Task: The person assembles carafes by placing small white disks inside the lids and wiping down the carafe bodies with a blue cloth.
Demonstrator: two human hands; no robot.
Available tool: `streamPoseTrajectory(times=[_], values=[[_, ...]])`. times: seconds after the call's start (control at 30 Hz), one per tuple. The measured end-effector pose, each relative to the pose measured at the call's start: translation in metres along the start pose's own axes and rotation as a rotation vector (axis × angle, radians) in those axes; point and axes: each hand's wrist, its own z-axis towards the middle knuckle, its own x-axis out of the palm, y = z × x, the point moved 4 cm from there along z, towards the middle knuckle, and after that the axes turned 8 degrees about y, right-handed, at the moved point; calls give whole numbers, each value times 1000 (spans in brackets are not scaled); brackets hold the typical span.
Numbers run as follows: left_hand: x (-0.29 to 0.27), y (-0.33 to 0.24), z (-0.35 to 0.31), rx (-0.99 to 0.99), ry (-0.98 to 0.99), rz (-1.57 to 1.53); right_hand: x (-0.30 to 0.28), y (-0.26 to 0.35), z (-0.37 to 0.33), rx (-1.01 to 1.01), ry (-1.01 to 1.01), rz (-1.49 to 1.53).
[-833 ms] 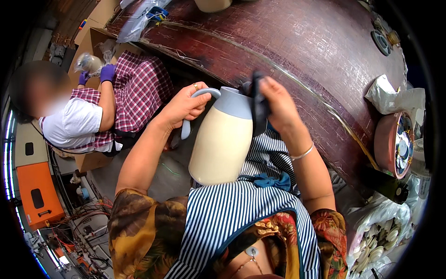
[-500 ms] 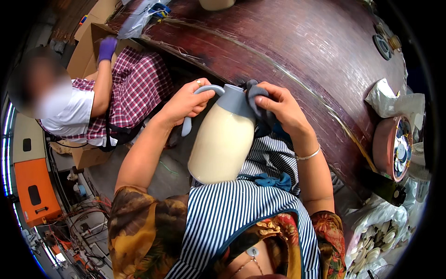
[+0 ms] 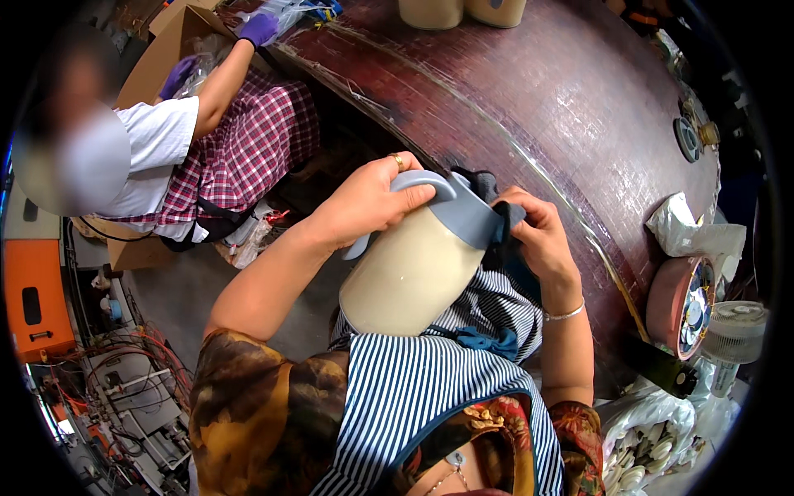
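A cream jug (image 3: 405,277) with a grey collar, spout and handle leans against my striped apron, tilted with its top to the right. My left hand (image 3: 382,201) is closed round the upper part of its grey handle (image 3: 426,179). At the right side of the collar, my right hand (image 3: 538,227) pinches a dark grey cloth (image 3: 503,231) that touches the rim. Part of the cloth bunches up behind the spout. The jug's underside is hidden from view.
A dark red table (image 3: 546,99) curves ahead, with cream vessels (image 3: 430,12) at its far edge. On the right stand a pink round container (image 3: 674,306), a small fan (image 3: 732,335) and a bag of pale parts (image 3: 649,455). A purple-gloved co-worker (image 3: 219,124) sits left beside a carton (image 3: 178,50).
The jug has tipped further to the right, and my left hand has shifted up over its handle. The cloth hand has moved right and down. The co-worker's gloved hand now reaches a plastic bag.
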Motion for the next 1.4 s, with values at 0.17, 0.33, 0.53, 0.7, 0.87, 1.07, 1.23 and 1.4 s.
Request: streamPoseTrajectory(times=[0.17, 0.33, 0.53, 0.7, 0.87, 1.07, 1.23, 1.4], values=[[8, 0, -16, 62, 175, -320, -2, 12, -10, 13, -88, -163], [48, -22, -28, 274, 3, 313, 24, 31, -2, 111, -286, -481], [57, -16, -30, 284, -70, 337, 24, 50, -3, 187, -133, -485], [67, -6, -27, 261, -78, 419, 27, 46, -4, 251, -200, -570], [60, -7, -29, 333, -50, 374, 28, 56, -1, 116, -59, -646], [66, -4, -22, 308, -64, 369, 23, 53, 5, 295, -88, -770], [63, -10, -24, 278, -26, 345, 22, 56, -1, 102, -50, -571], [66, -2, -18, 308, -84, 328, 26, 55, 15, 157, -122, -889]])
